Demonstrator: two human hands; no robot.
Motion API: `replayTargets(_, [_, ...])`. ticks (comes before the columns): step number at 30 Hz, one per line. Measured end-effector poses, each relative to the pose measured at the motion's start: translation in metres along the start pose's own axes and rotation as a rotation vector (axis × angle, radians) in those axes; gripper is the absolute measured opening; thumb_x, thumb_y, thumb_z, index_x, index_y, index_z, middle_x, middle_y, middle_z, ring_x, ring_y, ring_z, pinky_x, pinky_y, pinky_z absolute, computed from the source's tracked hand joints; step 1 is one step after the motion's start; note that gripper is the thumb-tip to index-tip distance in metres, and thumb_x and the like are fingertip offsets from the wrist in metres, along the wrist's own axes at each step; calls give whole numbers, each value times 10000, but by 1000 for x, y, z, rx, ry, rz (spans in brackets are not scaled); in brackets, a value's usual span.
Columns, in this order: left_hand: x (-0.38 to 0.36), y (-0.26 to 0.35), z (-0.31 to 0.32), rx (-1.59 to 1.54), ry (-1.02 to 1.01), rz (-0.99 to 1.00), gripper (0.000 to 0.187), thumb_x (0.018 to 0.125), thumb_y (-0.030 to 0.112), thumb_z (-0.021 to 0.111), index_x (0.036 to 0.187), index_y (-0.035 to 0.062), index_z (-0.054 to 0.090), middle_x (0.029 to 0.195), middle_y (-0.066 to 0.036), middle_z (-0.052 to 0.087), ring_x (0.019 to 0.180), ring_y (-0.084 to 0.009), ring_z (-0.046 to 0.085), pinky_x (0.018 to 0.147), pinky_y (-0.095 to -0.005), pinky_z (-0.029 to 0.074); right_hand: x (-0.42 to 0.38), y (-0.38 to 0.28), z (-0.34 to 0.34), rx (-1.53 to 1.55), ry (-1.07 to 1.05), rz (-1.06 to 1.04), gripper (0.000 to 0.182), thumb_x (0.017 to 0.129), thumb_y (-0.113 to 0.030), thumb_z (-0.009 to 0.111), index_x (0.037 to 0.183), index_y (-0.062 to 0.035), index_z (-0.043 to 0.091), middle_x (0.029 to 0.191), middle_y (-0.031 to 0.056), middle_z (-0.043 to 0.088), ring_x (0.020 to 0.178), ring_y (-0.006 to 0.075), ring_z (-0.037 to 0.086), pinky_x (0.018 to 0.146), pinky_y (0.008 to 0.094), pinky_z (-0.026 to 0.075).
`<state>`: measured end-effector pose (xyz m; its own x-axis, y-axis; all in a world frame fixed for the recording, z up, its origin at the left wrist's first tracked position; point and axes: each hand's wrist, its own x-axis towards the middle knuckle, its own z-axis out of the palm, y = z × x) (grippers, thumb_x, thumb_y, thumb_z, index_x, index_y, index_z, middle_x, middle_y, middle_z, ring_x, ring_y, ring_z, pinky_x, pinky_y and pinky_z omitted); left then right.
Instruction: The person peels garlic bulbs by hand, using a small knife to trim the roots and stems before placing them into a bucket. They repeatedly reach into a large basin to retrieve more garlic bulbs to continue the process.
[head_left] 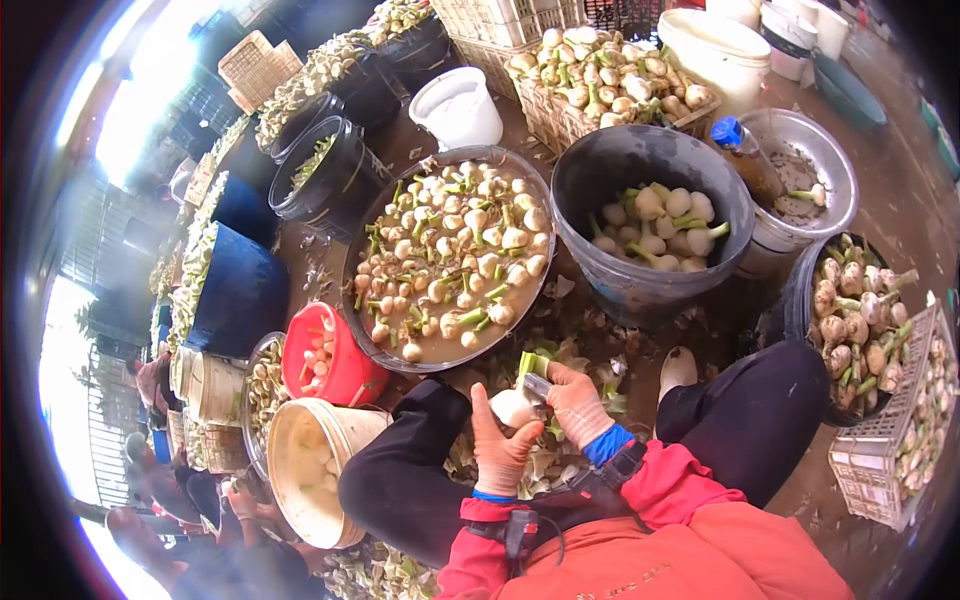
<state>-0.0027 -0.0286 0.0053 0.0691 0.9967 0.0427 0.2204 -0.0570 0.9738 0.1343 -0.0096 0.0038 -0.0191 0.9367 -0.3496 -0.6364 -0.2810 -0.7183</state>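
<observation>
My left hand (502, 445) is wrapped round a white peeled bulb (513, 408) with a short green stalk, held above my lap. On the right, my right hand (578, 402) is closed on a small metal blade (537, 385) that touches the bulb near its stalk. Both hands wear light gloves. Beyond them stands a wide round tub (548, 250) of muddy water with many bulbs floating in it. A dark grey bucket (640, 285) with peeled white bulbs inside is to its right.
A red basin (362, 370) and a cream bucket (365, 430) stand at my left. Crates (870, 480) and a black bucket (797, 290) of unpeeled bulbs are at my right. Peelings (590, 375) litter the floor. Other people (200, 500) sit at far left.
</observation>
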Motion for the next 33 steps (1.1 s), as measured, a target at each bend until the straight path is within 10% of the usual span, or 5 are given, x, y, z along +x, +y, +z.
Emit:
replayTargets(7, [26,-10,-19,-972,168,-761,620,818,558,572,1202,88,445,1022,-50,608,891,-201,592,662,-270,494,-1,4,5,-68,-57,-23,388,812,59,456,1162,-37,591,1032,49,628,862,131,602,667,256,536])
replayTargets(13, [-3,-9,9,-547,155,-186,697,801,267,709,1323,81,287,1188,-91,510,979,-246,573,849,-360,492,-3,4,4,-15,-18,49,312,852,-79,572,1159,-26,587,991,49,643,872,130,597,646,238,514])
replayTargets(21, [-4,10,-24,-995,-253,-483,561,799,106,667,1296,157,412,1091,-113,576,902,-271,620,685,-387,561,11,-4,-10,-226,103,-23,270,832,-26,548,1097,-24,603,897,44,645,761,84,569,645,241,475])
replayTargets(25, [-8,32,-19,-1117,-345,-443,650,754,154,706,1323,155,391,1102,-125,575,882,-306,623,738,-435,554,23,-7,-30,-1127,298,-12,350,778,-29,579,1128,-38,582,1052,162,631,954,323,612,812,355,476])
replayTargets(33, [-2,6,-17,-711,87,-461,576,783,73,690,1261,109,370,1102,-90,545,978,-266,588,772,-445,554,-14,-12,11,-1041,-118,-430,402,781,-47,585,1179,-77,539,1071,142,607,943,286,604,830,355,477])
